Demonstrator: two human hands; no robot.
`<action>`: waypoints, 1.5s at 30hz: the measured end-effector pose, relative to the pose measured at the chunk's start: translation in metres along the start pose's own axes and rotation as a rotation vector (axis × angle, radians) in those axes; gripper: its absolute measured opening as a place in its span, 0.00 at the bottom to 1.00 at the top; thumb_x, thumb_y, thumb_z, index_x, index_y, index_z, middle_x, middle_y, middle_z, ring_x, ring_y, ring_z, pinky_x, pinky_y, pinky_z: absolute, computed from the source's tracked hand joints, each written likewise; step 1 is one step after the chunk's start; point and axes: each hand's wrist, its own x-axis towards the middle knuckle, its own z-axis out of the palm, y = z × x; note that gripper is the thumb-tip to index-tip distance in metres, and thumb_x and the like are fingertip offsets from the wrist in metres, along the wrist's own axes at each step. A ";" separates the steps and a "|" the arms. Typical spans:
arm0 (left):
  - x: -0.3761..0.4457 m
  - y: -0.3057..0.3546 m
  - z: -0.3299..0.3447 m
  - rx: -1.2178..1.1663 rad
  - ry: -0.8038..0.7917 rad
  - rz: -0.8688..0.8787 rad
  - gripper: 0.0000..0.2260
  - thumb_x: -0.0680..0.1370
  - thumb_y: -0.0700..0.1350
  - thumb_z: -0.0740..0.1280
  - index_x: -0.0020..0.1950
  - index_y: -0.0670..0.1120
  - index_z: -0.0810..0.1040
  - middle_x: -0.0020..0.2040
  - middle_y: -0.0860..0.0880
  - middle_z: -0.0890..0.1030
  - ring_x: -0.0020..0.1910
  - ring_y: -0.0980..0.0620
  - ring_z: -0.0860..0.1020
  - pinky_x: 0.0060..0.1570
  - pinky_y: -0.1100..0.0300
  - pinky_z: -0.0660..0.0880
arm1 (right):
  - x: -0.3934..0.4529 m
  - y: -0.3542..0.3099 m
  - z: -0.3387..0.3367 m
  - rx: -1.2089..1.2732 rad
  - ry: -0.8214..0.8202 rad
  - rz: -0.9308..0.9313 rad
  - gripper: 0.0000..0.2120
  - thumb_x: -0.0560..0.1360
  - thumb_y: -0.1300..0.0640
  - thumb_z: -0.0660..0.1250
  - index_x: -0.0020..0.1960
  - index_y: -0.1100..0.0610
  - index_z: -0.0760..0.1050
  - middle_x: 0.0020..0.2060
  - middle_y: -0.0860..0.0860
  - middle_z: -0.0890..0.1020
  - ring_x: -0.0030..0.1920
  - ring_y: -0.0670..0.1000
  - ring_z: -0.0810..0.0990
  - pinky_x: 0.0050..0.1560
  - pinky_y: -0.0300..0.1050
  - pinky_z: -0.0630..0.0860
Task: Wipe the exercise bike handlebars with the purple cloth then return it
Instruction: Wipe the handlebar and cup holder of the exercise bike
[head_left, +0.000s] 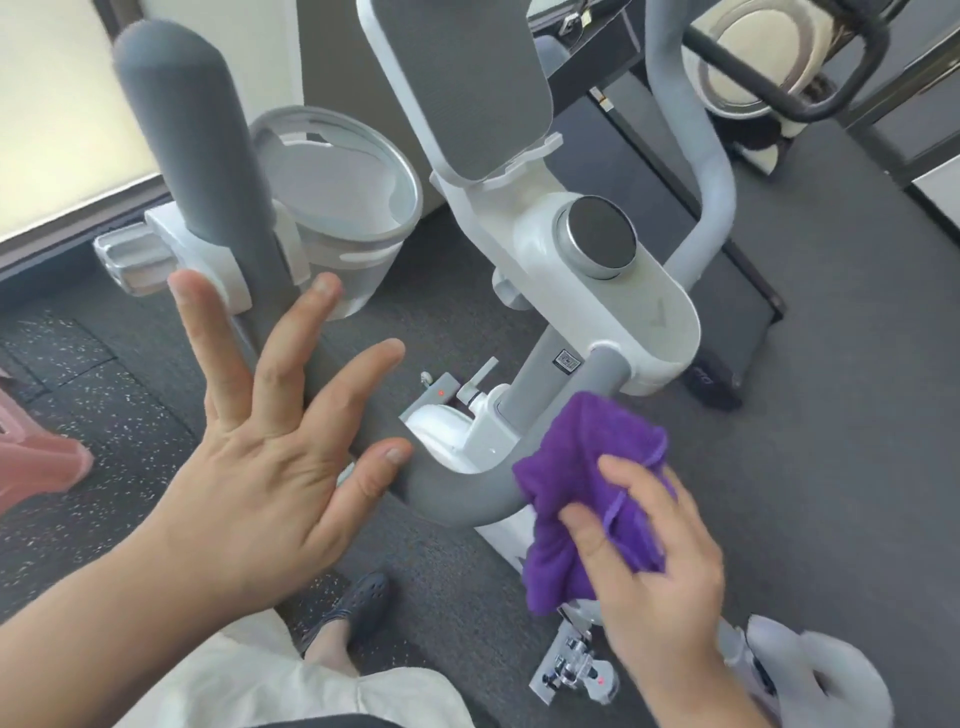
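Observation:
The exercise bike's grey padded handlebar (208, 171) rises at the left, bends low at the middle and joins the white console (613, 312). My right hand (654, 561) presses the purple cloth (582, 467) against the handlebar's lower bend near the console stem. The cloth is bunched and drapes over the bar. My left hand (270, 452) is spread open with its fingers apart, in front of the left bar, holding nothing; its thumb lies near the bend.
A white cup holder (343, 208) is clamped beside the left bar. A grey tablet rest (462, 83) stands above the console knob (597, 236). A treadmill (727, 291) lies behind. A pink object (36, 447) sits at the left edge. Dark rubber floor all around.

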 end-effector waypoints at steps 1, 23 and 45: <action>0.000 0.000 0.000 0.017 -0.002 -0.001 0.26 0.82 0.62 0.50 0.75 0.49 0.63 0.79 0.44 0.49 0.73 0.16 0.50 0.69 0.20 0.50 | -0.008 -0.002 0.003 0.026 -0.002 -0.028 0.14 0.74 0.44 0.72 0.57 0.48 0.79 0.60 0.44 0.77 0.61 0.35 0.77 0.62 0.30 0.69; 0.000 0.017 -0.014 -0.045 -0.134 -0.154 0.32 0.77 0.64 0.50 0.78 0.51 0.61 0.78 0.63 0.36 0.79 0.27 0.43 0.75 0.29 0.52 | 0.000 0.007 0.035 0.390 0.163 0.158 0.22 0.72 0.50 0.74 0.61 0.34 0.72 0.56 0.53 0.78 0.59 0.47 0.78 0.63 0.41 0.71; -0.004 0.016 -0.021 0.097 -0.155 -0.142 0.28 0.80 0.65 0.51 0.78 0.55 0.63 0.82 0.53 0.45 0.79 0.31 0.37 0.76 0.32 0.45 | -0.018 -0.047 0.033 0.228 0.019 0.093 0.19 0.72 0.48 0.74 0.61 0.47 0.77 0.54 0.45 0.77 0.58 0.37 0.76 0.60 0.31 0.69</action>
